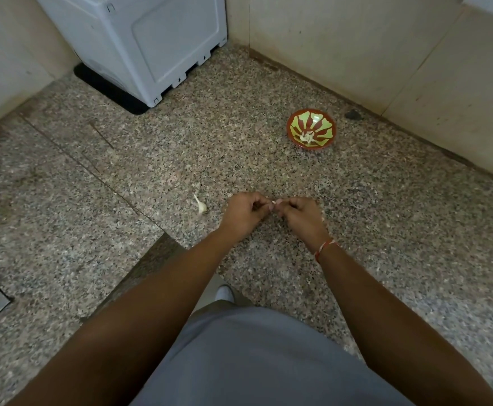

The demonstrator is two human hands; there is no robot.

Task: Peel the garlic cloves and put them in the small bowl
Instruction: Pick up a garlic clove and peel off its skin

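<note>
Between both hands (274, 213), one clove (273, 202); another (200, 204) on counter (386, 224).

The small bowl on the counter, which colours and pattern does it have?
The small bowl is reddish-brown with light green petal-like stripes radiating from its centre, seen in the head view.

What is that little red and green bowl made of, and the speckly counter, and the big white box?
The small red-and-green bowl looks like painted, glazed ceramic or maybe melamine; its smooth inside has a slight sheen. The speckled counter seems to be polished granite, given its grey, pink and black flecks. The big white box looks like moulded plastic: matte, with rounded panels and slots along its base.
</note>
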